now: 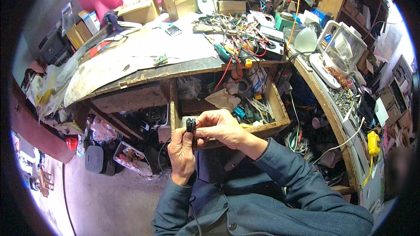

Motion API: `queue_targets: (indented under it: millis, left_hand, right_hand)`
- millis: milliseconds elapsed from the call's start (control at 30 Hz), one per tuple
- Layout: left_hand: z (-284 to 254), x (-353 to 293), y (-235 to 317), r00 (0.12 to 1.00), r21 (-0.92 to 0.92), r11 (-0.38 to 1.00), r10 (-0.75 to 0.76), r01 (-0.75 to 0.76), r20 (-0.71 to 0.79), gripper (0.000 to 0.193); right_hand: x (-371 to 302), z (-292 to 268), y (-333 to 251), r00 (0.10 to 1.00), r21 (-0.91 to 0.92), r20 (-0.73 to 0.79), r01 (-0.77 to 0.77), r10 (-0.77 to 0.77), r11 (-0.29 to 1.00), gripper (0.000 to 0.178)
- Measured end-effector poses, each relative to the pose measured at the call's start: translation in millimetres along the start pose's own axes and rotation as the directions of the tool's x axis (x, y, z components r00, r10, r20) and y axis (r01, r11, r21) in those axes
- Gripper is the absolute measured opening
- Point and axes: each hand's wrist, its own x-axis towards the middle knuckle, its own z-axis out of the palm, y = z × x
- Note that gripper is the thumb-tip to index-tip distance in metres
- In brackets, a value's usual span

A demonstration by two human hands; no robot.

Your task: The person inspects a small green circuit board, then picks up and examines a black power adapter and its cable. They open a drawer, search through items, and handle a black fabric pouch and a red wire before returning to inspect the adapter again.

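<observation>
A small wound bundle of black cord (190,125) is held up between my two hands, in front of the open drawer. My left hand (181,154) pinches it from below with thumb and fingers. From the right, the fingertips of my right hand (222,127) close on its side. A thin black cord (196,166) hangs down beside my left wrist over my dark coat; I cannot tell whether it joins the bundle. The wooden drawer (279,126) just beyond my hands holds hand tools, a tape roll (244,86) and a crumpled cloth (223,99).
A workbench (144,67) curves ahead, with a heap of tangled wires (238,30) at its back. Cardboard boxes (180,3) stand at the far edge. On the right-hand bench are a clear-lidded container (345,46) and a yellow tool (373,143). A dark bin (94,159) stands on the floor.
</observation>
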Motion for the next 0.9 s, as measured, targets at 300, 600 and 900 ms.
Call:
queue_targets:
  millis: [300, 600, 900]
  left_hand:
    - [-1, 3, 3, 0.995, 0.052, 0.994, -0.091, 0.092, -0.034, 0.027]
    - [-32, 32, 28, 0.795, 0.062, 0.858, -0.498, 0.510, 0.346, 0.021]
    - [-47, 42, 46, 0.878, 0.473, 0.877, -0.163, -0.080, 0.451, 0.036]
  right_hand:
    - [-4, 10, -4, 0.707, -0.797, 0.334, 0.564, -0.623, 0.213, 0.015]
    - [-5, -2, -17, 0.630, -0.743, 0.664, 0.618, -0.402, -0.258, 0.011]
    - [-13, -7, -25, 0.988, -0.504, 0.112, 0.152, -0.110, 0.850, 0.009]
